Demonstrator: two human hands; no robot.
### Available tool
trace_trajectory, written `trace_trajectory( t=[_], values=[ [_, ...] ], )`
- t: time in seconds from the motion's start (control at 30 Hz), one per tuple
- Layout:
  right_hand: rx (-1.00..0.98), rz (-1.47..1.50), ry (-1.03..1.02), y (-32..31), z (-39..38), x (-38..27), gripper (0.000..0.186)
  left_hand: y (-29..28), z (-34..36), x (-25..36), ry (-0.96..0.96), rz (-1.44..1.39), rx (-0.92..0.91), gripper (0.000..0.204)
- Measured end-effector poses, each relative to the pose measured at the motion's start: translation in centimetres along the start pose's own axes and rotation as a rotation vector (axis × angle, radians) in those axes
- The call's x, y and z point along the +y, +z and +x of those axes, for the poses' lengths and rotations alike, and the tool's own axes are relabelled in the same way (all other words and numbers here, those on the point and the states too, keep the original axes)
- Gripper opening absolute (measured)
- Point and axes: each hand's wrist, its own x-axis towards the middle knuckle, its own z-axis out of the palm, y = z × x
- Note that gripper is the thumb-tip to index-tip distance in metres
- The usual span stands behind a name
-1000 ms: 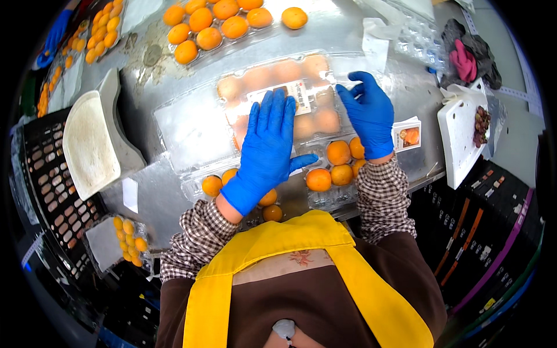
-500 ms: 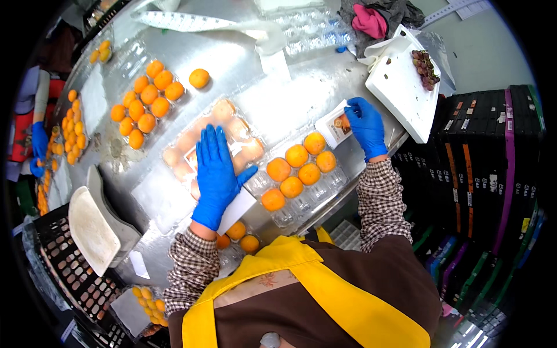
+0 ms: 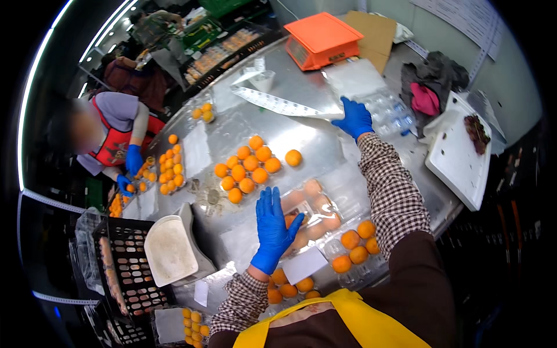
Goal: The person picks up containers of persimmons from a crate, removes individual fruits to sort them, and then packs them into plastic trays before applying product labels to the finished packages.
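My left hand (image 3: pixel 272 229), in a blue glove, lies flat with its fingers out on the left part of a closed clear plastic pack (image 3: pixel 316 229) of oranges. The lid makes the fruit look pale, and my hand hides some of it. Farther off and to the right, my right hand (image 3: pixel 352 119), gloved in blue too, is at the near end of a long white label strip (image 3: pixel 278 104). Its thumb and forefinger are spread. Beside the closed pack sits an open clear tray (image 3: pixel 358 271) of oranges, partly covered by my right sleeve.
Another group of oranges (image 3: pixel 248 168) stands mid-table, with a loose orange (image 3: pixel 293 158) beside it. An orange scale (image 3: pixel 325 40) is at the back. A white foam tray (image 3: pixel 458 168) lies right, a beige scoop (image 3: pixel 171 249) left. A co-worker (image 3: pixel 119 130) handles oranges at far left.
My right hand has left the white card beside the open tray and reached out to the label strip. My left hand stays on the closed pack. The view has tilted up, showing the scale and co-worker.
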Motion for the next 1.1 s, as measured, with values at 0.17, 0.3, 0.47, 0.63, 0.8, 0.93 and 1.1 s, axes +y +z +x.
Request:
trace_trajectory(
  t=[0.17,0.3,0.47,0.63,0.8,0.93,1.1],
  values=[
    [0.169,0.146,-0.313,0.8,-1.6,-3.8,0.015,-0.6,4.2,-1.1,0.005,0.045,0.1,0.068],
    [0.312,0.056,-0.581,-2.3,-8.1,-7.6,0.011,2.2,7.9,-0.7,-0.725,-1.144,-0.008,0.052],
    [-0.007,0.438,-0.593,-3.0,-13.6,-9.3,0.023,6.1,10.9,-3.1,-0.978,-1.614,-0.144,0.027],
    [0.09,0.786,-0.111,-3.6,-11.8,-4.9,0.035,5.6,11.9,-2.0,-0.94,-1.591,-0.067,0.022],
    [-0.529,1.241,0.104,-5.2,-10.7,-4.8,0.05,5.3,12.6,-0.7,-0.911,-1.562,-0.021,0.024],
    [-0.527,1.221,0.096,-6.5,-10.9,-5.1,0.05,5.4,13.4,-0.6,-0.845,-1.498,0.036,0.025],
    [-0.466,1.346,0.104,-6.5,-10.7,-4.3,0.052,4.0,12.6,0.3,-0.848,-1.353,0.095,0.045]
  ],
)
